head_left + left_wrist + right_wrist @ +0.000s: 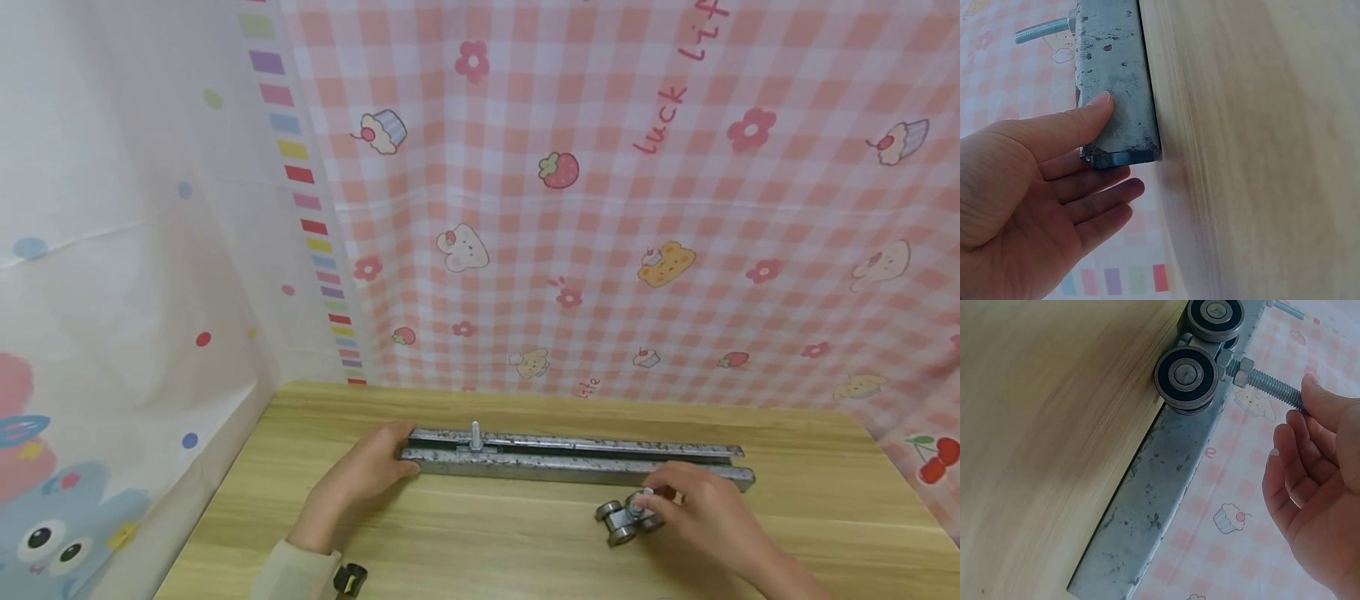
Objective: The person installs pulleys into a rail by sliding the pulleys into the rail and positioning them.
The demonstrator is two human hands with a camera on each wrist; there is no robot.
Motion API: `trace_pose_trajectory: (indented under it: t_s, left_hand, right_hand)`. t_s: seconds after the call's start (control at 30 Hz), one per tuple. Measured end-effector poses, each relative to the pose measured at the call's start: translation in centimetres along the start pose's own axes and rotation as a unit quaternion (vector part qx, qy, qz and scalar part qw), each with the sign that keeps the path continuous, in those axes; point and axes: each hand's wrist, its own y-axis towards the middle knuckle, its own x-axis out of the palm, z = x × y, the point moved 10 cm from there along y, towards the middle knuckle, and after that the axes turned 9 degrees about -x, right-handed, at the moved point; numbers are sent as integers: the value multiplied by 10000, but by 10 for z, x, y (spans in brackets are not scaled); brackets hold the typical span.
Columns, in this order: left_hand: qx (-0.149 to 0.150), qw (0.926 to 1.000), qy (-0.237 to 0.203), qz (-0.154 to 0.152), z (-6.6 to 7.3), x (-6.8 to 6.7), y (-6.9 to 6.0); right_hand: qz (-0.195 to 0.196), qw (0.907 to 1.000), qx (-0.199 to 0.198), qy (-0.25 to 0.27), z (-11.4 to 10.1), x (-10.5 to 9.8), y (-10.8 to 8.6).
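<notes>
As I look down over the worktop (525,558), a small black piece (350,578) beside the left sleeve (296,573) sits nearest me. A little farther in, my right hand (705,508) has hold of the wheeled trolley (621,518): thumb and fingers pinch the end of its threaded stud (1275,387), the other fingers loosely bent. I have the trolley just in front of the rail (577,471), near its right end and outside it; whether its wheels (1185,375) touch the worktop I cannot tell. Its stud points upward from the wheels, and its body lies lengthwise roughly alongside the rail, perhaps slightly skewed.

Beyond it, the rail's long axis runs left to right, the slot (600,454) facing up and the right end a touch closer to me. My left hand (367,467) grasps the left end, thumb against the near wall, fingers reaching round behind. Close to that hand, a bolt (476,437) stands upright in the slot.

I judge the work partly done: one fitting is seated in the rail, while the trolley is not yet in and seems to be what remains.

Farthest off, pink checked cloth (600,250) hangs behind the worktop.
</notes>
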Motion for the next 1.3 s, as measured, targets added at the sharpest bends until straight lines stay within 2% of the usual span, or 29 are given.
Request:
trace_pose_trajectory:
  t_s: [0.4,0.7,0.97,1.3]
  left_hand:
    - [-21,10000,-35,-26,0,1,-1]
    - [16,10000,-31,-7,-1,1,1]
    - [-68,10000,-16,-4,-2,1,1]
    - [-333,9994,-66,9,-5,0,0]
  right_hand:
    - [-243,9986,476,22,16,-7,-8]
    - [-465,9938,1006,-49,31,-12,-17]
    - [-241,9966,776,-97,34,-22,-22]
    - [-144,9955,918,-182,45,-31,-30]
